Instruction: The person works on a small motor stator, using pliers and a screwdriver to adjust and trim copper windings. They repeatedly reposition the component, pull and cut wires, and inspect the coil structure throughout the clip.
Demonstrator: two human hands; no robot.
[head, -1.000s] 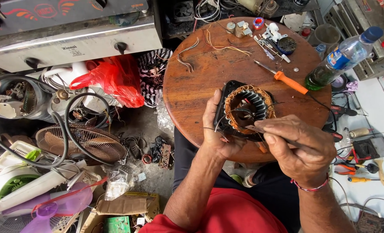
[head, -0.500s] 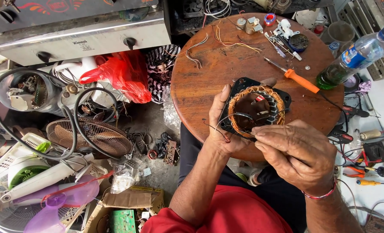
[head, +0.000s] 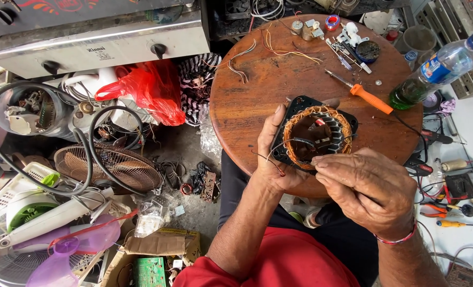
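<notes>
Stator (head: 316,135) with copper windings sits upright over the near edge of the round wooden table (head: 257,95), held off the surface. Your left hand (head: 276,159) is closed around its left rim, thumb along the black frame, fingers behind. Your right hand (head: 366,188), just below the stator and nearer you, is pinched shut on something thin at the lower rim, most likely a wire lead; the pictures do not show exactly what. A dark red wire (head: 271,159) loops out across your left palm.

Handling judgement: the steel core looks heavy for its size and rigid, so the black frame is the sound place to grip. The copper coils appear thin and enamel-coated, easily nicked, and the leads soft and easily kinked. Keep fingers off the windings.

Beyond the stator on the table lie an orange-handled screwdriver (head: 372,98), loose wire offcuts (head: 241,61) and small parts. A green-tinted plastic bottle (head: 433,72) rests at the table's right edge.
</notes>
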